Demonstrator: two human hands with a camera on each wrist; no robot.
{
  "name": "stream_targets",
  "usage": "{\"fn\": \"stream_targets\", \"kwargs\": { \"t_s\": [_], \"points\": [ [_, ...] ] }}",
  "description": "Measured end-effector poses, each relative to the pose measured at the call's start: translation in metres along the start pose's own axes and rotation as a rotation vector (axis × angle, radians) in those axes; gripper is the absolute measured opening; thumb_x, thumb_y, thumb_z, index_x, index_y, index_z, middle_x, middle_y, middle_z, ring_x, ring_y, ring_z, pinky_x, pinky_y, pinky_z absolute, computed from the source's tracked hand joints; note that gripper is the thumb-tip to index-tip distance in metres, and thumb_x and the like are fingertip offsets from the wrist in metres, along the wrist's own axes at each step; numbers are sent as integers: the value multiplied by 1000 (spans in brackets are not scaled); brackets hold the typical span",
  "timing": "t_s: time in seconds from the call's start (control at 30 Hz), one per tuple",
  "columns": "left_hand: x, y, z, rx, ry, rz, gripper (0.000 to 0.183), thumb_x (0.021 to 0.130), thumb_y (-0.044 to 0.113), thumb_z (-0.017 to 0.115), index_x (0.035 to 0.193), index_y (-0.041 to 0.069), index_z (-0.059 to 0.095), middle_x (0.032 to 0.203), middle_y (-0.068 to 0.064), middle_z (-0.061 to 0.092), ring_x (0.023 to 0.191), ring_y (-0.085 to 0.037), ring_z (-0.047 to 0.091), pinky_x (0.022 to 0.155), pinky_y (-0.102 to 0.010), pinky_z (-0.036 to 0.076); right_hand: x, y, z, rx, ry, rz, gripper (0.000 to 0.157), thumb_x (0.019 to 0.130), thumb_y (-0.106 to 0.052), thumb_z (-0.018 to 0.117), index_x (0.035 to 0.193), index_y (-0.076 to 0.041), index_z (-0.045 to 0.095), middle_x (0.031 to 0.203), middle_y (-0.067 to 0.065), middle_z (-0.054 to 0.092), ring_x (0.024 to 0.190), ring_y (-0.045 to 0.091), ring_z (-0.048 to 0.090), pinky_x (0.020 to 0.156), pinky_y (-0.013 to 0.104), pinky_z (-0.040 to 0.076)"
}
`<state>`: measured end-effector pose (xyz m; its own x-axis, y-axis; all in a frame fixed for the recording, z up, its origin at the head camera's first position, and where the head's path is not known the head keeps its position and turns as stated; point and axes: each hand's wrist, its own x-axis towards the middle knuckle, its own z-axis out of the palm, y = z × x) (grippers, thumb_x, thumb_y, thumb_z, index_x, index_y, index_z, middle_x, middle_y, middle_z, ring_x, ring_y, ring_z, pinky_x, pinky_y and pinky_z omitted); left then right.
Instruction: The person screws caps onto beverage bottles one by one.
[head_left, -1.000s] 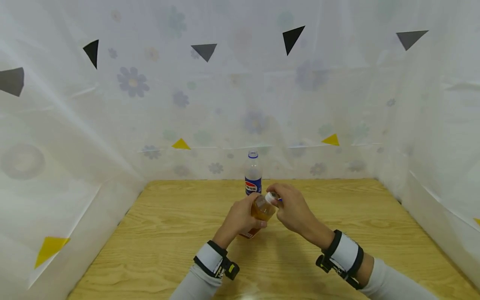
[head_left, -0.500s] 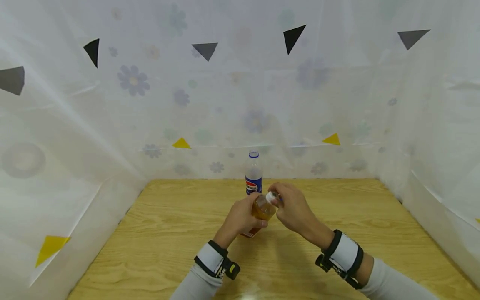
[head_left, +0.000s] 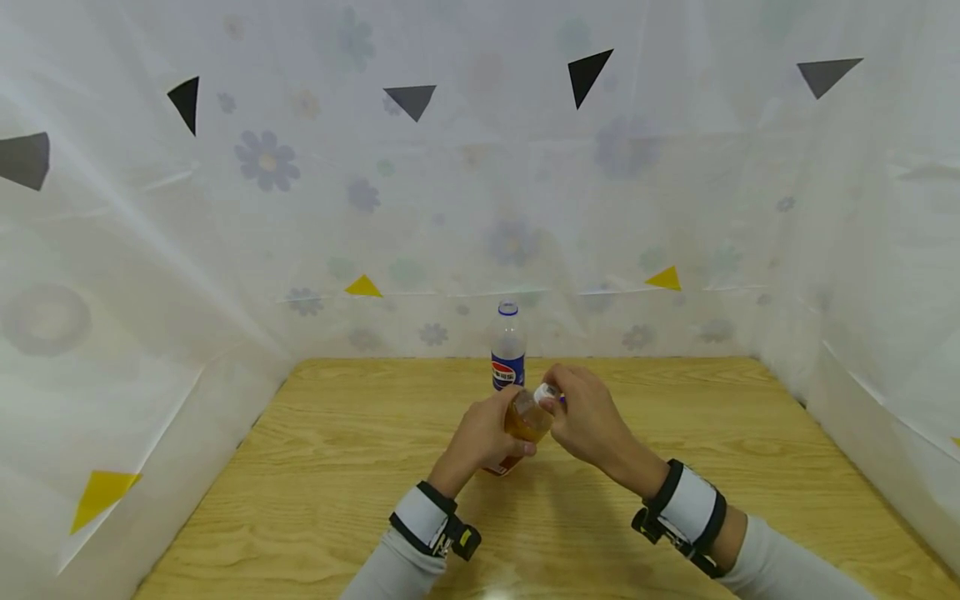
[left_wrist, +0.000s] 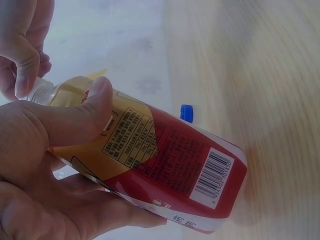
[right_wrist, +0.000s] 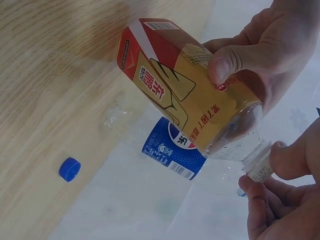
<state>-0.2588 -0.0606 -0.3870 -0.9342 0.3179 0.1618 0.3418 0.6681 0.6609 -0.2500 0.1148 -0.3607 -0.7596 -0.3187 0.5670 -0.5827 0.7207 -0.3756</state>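
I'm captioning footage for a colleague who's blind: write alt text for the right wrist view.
A person's left hand grips a red-and-gold bottle while the right hand pinches the white cap at its neck. A blue-labelled bottle is partly hidden behind it; a blue cap lies on the wood-grain table.

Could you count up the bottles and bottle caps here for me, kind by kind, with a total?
Bottles: 2 (a red-and-yellow bottle in the left hand, a blue-labelled bottle behind it)
Caps: 2 (a white cap pinched by the right hand, a blue cap on the table)
Total: 4
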Motion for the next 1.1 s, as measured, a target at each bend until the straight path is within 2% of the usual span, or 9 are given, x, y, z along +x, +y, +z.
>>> {"fn": "stream_targets", "kwargs": {
  "t_s": [0.27, 0.77, 0.97, 1.1],
  "points": [
    [0, -1, 0, 10, -11, 17, 67, 76, 15, 91, 134, 16, 57, 122, -9, 71, 109, -29, 69, 91, -46, 57, 0, 0, 0, -21, 13, -1, 16, 87, -6, 76, 86, -5, 60, 77, 3, 58, 69, 16, 49, 63, 31, 43],
    [0, 0, 2, 5, -17, 5, 68, 77, 15, 90, 136, 17, 57, 125, -9, 70, 112, -30, 68, 93, -47, 57, 1, 5, 3, -73, 36, -46, 30, 91, -15, 73, 72, -10, 50, 64, -2, 42, 59, 13, 36, 58, 28, 32],
    [0, 0, 2, 18, -16, 6, 68, 77, 17, 90, 137, 17, 56, 125, -9, 70, 112, -29, 68, 93, -47, 57, 0, 6, 2, -65, 46, -56, 30, 91, -15, 73, 72, -10, 51, 63, -2, 41, 58, 12, 36, 57, 27, 32],
    [-1, 0, 1, 13, -12, -19, 69, 77, 18, 90, 137, 17, 56, 126, -10, 69, 113, -30, 68, 93, -47, 56, -1, 5, -1, -5, 35, -41, 26, 91, -15, 74, 74, -10, 55, 65, -1, 46, 58, 10, 39, 55, 26, 34]
  ]
}}
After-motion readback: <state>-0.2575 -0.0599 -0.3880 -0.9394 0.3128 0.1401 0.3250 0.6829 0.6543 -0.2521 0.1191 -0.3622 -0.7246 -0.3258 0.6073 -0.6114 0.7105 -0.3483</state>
